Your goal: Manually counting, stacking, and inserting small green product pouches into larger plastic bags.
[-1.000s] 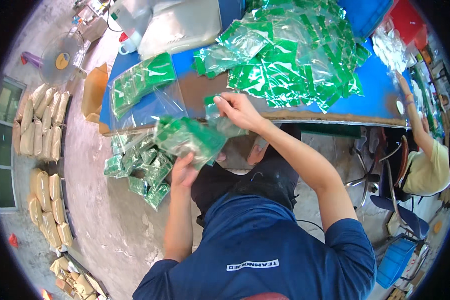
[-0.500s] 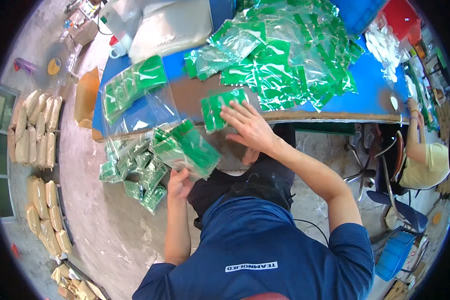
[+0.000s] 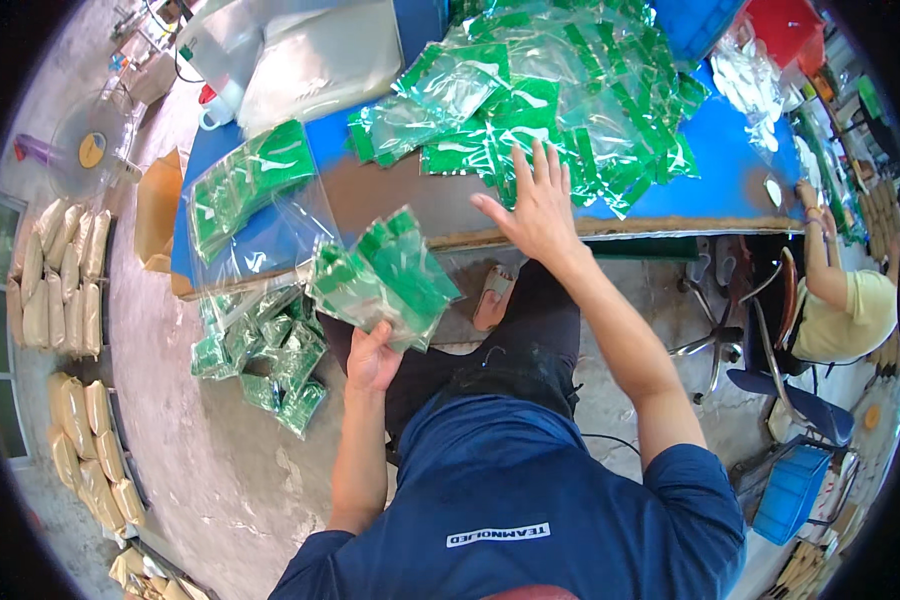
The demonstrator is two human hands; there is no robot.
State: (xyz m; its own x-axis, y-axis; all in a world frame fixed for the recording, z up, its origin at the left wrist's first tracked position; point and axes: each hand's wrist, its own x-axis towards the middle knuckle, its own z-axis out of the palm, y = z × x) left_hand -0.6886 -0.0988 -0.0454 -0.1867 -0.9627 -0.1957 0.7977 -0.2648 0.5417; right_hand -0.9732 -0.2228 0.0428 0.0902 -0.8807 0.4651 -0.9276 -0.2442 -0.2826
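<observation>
Below the table's front edge, my left hand grips a fanned bunch of green and clear plastic packets by its lower end, the thumb on top. My right hand is spread flat with its fingers apart, at the near edge of a big heap of green packets. Its fingertips reach the lowest packets; whether they press on them I cannot tell. Left of the heap lies a large clear plastic bag with a row of green packets inside, its near end hanging over the table edge.
The table has a blue and brown top. More packed green bags sit low at its left front. A jug and a stack of clear bags stand at the back left. To the right, another person sits by a chair.
My right hand has left the near table edge and moved right and away to the heap. The single packet under it is gone from there. My left hand still holds its bunch, slightly shifted.
</observation>
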